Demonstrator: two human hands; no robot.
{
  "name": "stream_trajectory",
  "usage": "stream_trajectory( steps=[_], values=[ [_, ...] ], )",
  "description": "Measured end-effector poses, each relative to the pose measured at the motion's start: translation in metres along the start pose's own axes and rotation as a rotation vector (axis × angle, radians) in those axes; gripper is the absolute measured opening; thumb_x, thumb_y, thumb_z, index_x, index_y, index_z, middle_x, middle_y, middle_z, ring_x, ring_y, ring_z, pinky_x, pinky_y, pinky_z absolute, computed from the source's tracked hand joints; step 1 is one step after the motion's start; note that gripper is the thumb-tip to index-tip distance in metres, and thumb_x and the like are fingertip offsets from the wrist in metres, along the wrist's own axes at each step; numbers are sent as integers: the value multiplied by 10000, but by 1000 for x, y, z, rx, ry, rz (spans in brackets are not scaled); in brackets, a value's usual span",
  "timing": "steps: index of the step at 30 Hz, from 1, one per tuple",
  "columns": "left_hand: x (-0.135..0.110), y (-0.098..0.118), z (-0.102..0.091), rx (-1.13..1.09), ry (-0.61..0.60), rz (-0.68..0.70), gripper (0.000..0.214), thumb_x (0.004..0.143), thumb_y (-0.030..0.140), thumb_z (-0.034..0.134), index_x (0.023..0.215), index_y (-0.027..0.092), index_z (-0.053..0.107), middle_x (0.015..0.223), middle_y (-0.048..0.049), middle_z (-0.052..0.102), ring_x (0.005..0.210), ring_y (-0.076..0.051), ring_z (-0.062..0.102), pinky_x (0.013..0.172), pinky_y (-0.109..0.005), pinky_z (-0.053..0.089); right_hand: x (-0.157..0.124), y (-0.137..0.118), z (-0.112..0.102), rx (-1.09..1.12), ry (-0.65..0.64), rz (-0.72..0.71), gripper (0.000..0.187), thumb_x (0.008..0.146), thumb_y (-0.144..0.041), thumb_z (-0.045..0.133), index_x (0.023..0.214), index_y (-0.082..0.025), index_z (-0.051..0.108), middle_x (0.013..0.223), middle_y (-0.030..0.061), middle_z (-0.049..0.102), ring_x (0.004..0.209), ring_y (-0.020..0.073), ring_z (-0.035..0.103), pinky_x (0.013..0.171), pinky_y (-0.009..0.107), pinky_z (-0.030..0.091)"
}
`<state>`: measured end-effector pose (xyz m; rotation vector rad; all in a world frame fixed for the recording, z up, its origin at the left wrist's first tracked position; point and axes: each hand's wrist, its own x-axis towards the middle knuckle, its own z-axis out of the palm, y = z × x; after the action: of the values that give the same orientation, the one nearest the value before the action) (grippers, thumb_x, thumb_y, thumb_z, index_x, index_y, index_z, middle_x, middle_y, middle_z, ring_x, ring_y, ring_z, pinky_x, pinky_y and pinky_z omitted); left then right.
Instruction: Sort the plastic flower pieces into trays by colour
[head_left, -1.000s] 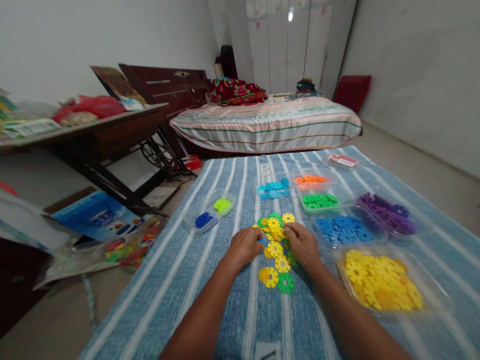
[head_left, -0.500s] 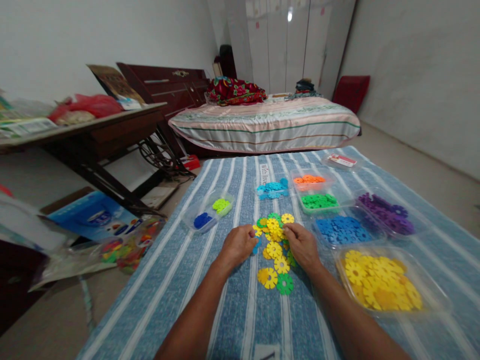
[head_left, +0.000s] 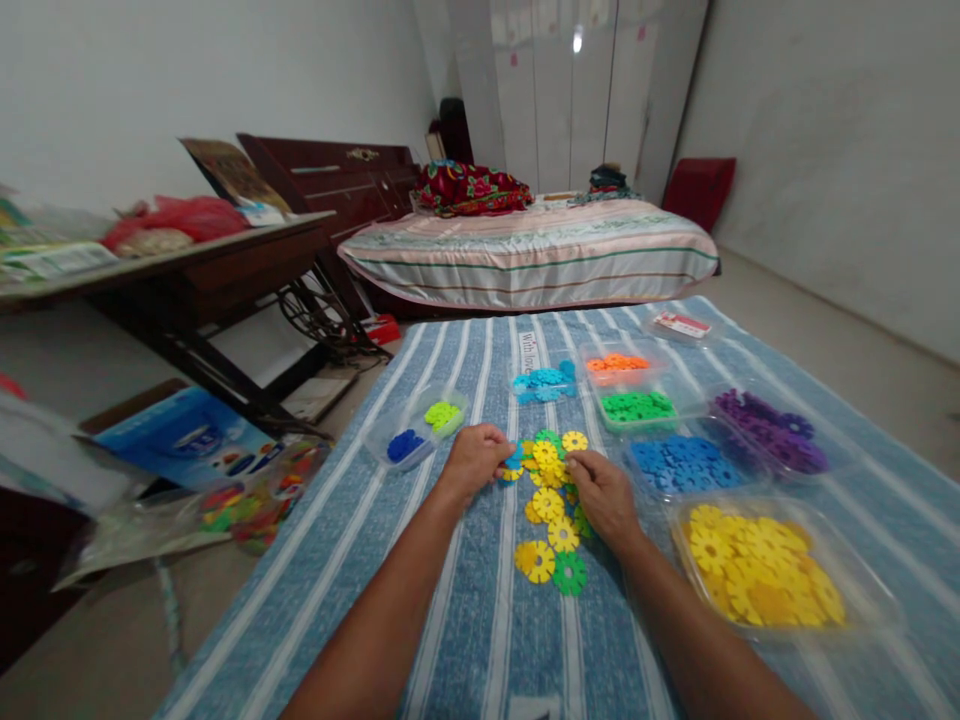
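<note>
My left hand [head_left: 478, 462] pinches a light blue snowflake disc [head_left: 514, 456] at the left edge of a loose pile. The pile of yellow snowflake discs [head_left: 548, 503] lies in the middle of the cloth, with a green snowflake disc [head_left: 570, 573] at its near end and more green ones among the yellow. My right hand [head_left: 604, 494] is at the pile's right side, thumb and forefinger closed together at its edge. What those fingertips hold, if anything, is hidden. Some discs lie partly under my right hand.
To the right stand clear tubs of yellow [head_left: 765, 565], blue [head_left: 684, 464], purple [head_left: 772, 428] and green and orange discs [head_left: 637, 404]. A light blue group [head_left: 544, 383] sits behind the pile. A divided tub [head_left: 367, 432] is at left. Beyond the striped cloth [head_left: 330, 590] is a bed [head_left: 525, 260].
My left hand has lifted a little and now shows a light blue disc at its fingertips, which was lower beside the pile before. My right hand stays nearly in place.
</note>
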<state>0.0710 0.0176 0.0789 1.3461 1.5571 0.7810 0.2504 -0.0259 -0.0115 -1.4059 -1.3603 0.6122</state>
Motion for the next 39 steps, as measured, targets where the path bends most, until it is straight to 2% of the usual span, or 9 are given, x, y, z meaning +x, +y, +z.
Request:
stream_trajectory(
  steps=[3, 6, 9, 13, 16, 22, 24, 30, 39],
  values=[
    [21, 35, 11, -101, 110, 38, 130, 725, 217, 643, 722, 140, 539, 509, 41, 551, 402, -53, 491, 405, -142, 371, 0, 1, 0, 1, 3, 1, 302, 827, -358, 467, 867, -202, 723, 871, 43, 717, 811, 214, 648, 755, 321, 482],
    [39, 66, 20, -231, 152, 114, 211, 790, 255, 610, 950, 121, 576, 726, -26, 663, 575, -84, 620, 482, -140, 436, -1, 2, 1, 8, 1, 2, 296, 828, -357, 474, 871, -201, 722, 874, 43, 718, 814, 212, 648, 757, 318, 484],
    [44, 74, 22, -233, 105, 205, 317, 786, 282, 619, 1054, 119, 575, 908, -68, 686, 754, -127, 667, 548, -160, 473, -1, 1, 1, 17, 7, 6, 305, 828, -364, 476, 864, -192, 724, 858, 48, 717, 805, 214, 649, 754, 321, 487],
    [38, 47, 10, 36, -17, 250, 176, 764, 280, 589, 814, 116, 629, 739, -29, 669, 650, -123, 638, 541, -180, 455, -1, 0, 1, 20, 4, 3, 312, 832, -364, 469, 865, -187, 724, 856, 51, 713, 803, 214, 647, 750, 320, 484],
    [27, 20, -5, 380, -1, 214, 137, 745, 223, 556, 682, 130, 634, 598, -3, 630, 569, -116, 596, 532, -188, 420, -2, 0, 0, 10, -1, -3, 311, 834, -363, 464, 864, -191, 723, 863, 52, 713, 810, 216, 644, 744, 319, 477],
    [-5, -5, -17, 1001, -175, 115, 105, 695, 197, 594, 658, 154, 682, 699, -47, 693, 691, -187, 646, 556, -237, 379, -2, 1, -1, 11, -6, -7, 309, 837, -368, 469, 860, -189, 720, 860, 49, 715, 817, 212, 643, 752, 316, 469],
    [-12, -9, -13, 1042, -177, 80, 125, 704, 270, 624, 722, 172, 699, 769, -58, 715, 754, -211, 664, 572, -247, 390, -2, 1, -1, 18, -1, 0, 310, 834, -375, 477, 859, -185, 721, 868, 51, 717, 820, 214, 643, 760, 316, 470],
    [-12, -23, 5, 1013, 23, 91, 318, 761, 430, 616, 957, 188, 680, 981, -99, 714, 935, -258, 656, 694, -286, 447, -3, 0, -1, 20, -14, -3, 323, 845, -379, 464, 862, -178, 716, 858, 56, 709, 810, 217, 639, 756, 323, 467],
    [-10, -31, 13, 860, 109, 156, 206, 736, 283, 678, 899, 179, 608, 953, -49, 653, 872, -183, 614, 697, -248, 404, -1, 2, 0, 9, -17, -3, 316, 841, -364, 458, 873, -184, 715, 872, 56, 710, 822, 220, 641, 754, 328, 464]
  ],
)
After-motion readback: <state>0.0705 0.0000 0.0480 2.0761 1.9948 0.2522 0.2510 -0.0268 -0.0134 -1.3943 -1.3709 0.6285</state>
